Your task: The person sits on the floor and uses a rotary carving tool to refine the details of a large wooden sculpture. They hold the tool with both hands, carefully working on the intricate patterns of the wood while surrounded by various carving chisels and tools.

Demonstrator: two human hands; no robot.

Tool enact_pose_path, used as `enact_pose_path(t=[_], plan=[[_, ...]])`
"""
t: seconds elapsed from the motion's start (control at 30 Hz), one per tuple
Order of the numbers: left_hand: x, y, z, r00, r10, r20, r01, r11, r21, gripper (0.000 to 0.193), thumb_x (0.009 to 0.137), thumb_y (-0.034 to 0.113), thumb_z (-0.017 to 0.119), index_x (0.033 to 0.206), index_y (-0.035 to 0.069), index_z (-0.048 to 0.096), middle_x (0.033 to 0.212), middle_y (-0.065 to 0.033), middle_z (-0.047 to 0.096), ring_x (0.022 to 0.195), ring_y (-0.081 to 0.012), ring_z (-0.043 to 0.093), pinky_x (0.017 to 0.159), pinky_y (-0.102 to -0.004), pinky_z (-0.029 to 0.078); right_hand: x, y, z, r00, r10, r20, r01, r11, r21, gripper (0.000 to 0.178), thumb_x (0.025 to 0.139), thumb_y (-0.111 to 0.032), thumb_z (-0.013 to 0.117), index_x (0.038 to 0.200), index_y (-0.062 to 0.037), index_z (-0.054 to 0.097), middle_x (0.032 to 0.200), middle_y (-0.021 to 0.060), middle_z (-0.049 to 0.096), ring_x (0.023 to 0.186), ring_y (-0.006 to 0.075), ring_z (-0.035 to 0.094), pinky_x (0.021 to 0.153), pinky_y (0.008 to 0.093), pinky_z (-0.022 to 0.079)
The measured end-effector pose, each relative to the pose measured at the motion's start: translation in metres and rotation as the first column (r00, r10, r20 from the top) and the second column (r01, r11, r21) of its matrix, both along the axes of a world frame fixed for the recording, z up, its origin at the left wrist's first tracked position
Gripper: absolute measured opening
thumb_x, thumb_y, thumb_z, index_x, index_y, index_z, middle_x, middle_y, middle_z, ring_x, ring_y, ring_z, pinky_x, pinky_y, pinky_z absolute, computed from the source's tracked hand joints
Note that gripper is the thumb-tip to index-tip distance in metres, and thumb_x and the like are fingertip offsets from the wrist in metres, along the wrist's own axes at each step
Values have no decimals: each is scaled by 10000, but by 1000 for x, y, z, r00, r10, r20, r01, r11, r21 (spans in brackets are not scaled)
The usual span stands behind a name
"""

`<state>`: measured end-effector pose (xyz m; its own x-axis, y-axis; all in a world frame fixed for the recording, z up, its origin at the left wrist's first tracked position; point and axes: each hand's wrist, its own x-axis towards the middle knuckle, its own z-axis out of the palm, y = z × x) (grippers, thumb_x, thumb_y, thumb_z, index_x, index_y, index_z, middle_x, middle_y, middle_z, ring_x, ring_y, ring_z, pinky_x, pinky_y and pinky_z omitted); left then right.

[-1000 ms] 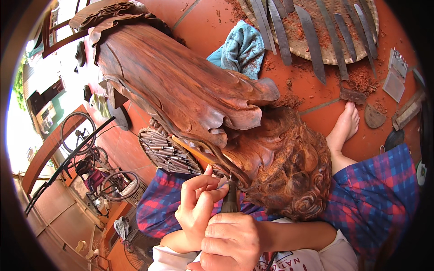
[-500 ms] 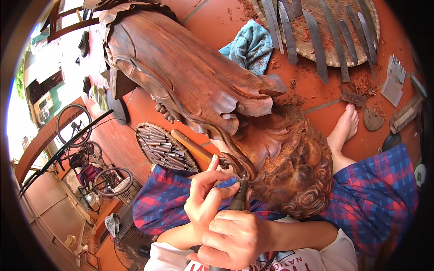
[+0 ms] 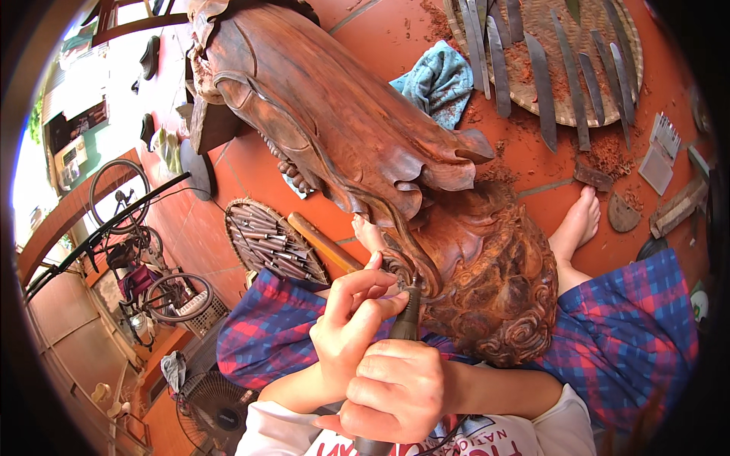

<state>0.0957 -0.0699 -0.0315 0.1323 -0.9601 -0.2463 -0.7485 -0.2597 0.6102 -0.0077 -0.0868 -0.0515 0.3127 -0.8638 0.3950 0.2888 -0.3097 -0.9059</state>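
A dark grey rotary carving tool [image 3: 407,321] stands upright with its narrow tip against a curled scroll at the carving's edge. My right hand [image 3: 395,391] is wrapped round its body, whose lower end shows below the fist. Beside the tool's nose is my left hand [image 3: 351,323], fingers bent, one fingertip pressed to the collar and another reaching up to the carving. The large reddish-brown wood carving [image 3: 327,99] has long flowing folds and a knobbly, swirled base [image 3: 502,296] between my legs. The contact spot under the bit is partly hidden.
A wooden mallet-like handle [image 3: 325,243] lies beside a round basket of chisels [image 3: 274,239]. Flat blades [image 3: 544,91] rest on a woven tray [image 3: 525,99] at the far right. A blue cloth [image 3: 441,83], a fan [image 3: 217,414] and a bicycle [image 3: 148,251] are around.
The whole view has shifted slightly, so the carving sits a little farther right. Both hands keep their hold on the tool, whose tip remains at the scroll.
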Motion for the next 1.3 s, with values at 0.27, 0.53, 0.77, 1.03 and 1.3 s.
enact_pose_path(t=[0.27, 0.53, 0.77, 1.03, 1.3], plan=[[-2, 0, 4, 1000, -31, 5, 31, 998, 51, 207, 668, -6, 735, 872, -6, 702, 1025, -148, 614, 1024, -311, 688, 851, -337, 582, -6, -7, 3, 1000, 28, -15, -26, 995, 92, 366, 759, -236, 772, 592, -103, 475, 598, 17, 455, 544, 164, 509, 492, 279, 439], [-1, -11, 14, 997, -62, 52, 53, 987, 155, 218, 706, 16, 698, 924, 0, 714, 1043, -139, 614, 1020, -300, 694, 793, -321, 581, -3, -15, 5, 1000, 19, -12, -17, 985, 170, 348, 739, -208, 792, 603, -95, 491, 606, 18, 458, 533, 171, 517, 486, 282, 441], [0, -17, 11, 996, -80, 46, 75, 991, 111, 183, 724, -6, 711, 904, -29, 695, 1029, -133, 597, 952, -265, 700, 902, -357, 579, 4, -14, 2, 987, -149, 52, 142, 982, 123, 256, 749, -182, 749, 632, -94, 538, 661, 29, 529, 565, 183, 538, 497, 300, 436], [-1, -12, 12, 998, -38, 54, 28, 984, 179, 255, 701, 35, 678, 945, -28, 718, 1019, -128, 582, 880, -255, 704, 969, -397, 551, -6, -17, 4, 1000, -13, -17, 16, 977, 215, 190, 737, -202, 696, 724, -86, 546, 662, 29, 503, 624, 162, 537, 547, 282, 438], [-1, -16, 12, 998, -62, 25, 58, 985, 160, 237, 683, 12, 694, 916, -12, 725, 962, -118, 570, 828, -252, 706, 994, -428, 535, -1, -15, 13, 997, -20, -78, 38, 973, 229, 173, 717, -172, 677, 709, -94, 523, 658, 15, 459, 610, 158, 527, 523, 278, 415]])
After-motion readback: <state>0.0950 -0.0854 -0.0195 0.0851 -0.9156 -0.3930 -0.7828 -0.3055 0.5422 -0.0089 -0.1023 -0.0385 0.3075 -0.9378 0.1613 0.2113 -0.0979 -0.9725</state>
